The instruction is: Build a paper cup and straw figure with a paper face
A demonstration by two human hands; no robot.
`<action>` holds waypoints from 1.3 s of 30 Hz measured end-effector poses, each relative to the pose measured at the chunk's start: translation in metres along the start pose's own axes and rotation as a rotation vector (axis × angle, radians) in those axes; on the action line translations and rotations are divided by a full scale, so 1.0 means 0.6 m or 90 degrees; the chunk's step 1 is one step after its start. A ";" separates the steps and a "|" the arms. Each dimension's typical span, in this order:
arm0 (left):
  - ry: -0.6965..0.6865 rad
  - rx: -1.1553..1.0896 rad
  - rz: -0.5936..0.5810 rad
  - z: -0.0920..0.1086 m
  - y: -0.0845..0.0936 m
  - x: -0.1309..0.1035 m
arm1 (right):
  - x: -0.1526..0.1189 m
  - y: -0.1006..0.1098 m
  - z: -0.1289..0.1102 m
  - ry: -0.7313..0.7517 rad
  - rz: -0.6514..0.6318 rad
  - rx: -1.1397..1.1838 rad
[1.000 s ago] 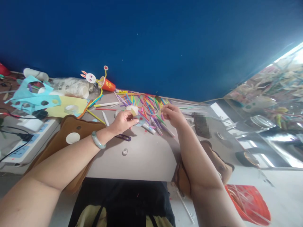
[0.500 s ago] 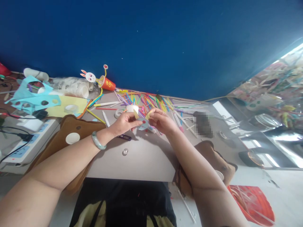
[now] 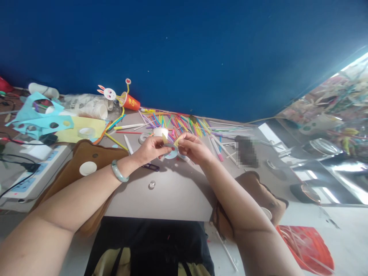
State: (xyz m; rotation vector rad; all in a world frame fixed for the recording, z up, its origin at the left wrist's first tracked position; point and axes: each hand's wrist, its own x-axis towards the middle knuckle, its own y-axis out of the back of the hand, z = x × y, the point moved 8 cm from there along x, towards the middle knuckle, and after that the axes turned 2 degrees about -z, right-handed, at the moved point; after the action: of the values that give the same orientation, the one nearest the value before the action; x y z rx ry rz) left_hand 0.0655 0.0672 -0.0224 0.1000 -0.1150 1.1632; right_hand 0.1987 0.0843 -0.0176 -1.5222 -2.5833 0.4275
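Pinched between the thumb and fingers of my left hand is a light blue paper disc with a small dark red spot. A pointed yellow paper piece stands up at the disc's upper left edge. My right hand pinches another small yellow paper piece close to the disc's upper right edge; whether the two touch, I cannot tell. Just behind my left fingers stands a white paper cup. Beneath my left wrist lies a dark, slim tool, partly hidden.
Coloured straws spread along the wall. A red cup with a rabbit face lies behind, left. Brown cushions flank both arms. A clear round piece is in front. A power strip sits left, a red bin lower right.
My right hand has moved slightly left with its yellow piece, nearer the disc. The blue disc has tilted and shifted a little left in my left hand.
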 end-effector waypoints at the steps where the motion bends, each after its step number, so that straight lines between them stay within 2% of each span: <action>1: 0.002 0.004 0.003 0.001 0.001 0.000 | 0.000 -0.001 0.000 0.002 -0.001 0.000; 12: -0.012 0.081 0.030 0.003 0.009 -0.001 | 0.000 0.000 -0.004 0.013 0.022 -0.004; 30: 0.017 0.059 -0.014 0.000 -0.001 -0.004 | 0.001 -0.003 0.001 0.019 0.021 0.012; 39: -0.006 0.077 0.036 0.003 0.010 -0.002 | 0.002 -0.002 0.002 0.007 0.024 0.002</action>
State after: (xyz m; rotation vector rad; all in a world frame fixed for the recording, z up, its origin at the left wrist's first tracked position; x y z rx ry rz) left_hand 0.0596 0.0681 -0.0209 0.2098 -0.0559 1.2266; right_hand 0.1968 0.0844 -0.0182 -1.5701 -2.5481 0.4271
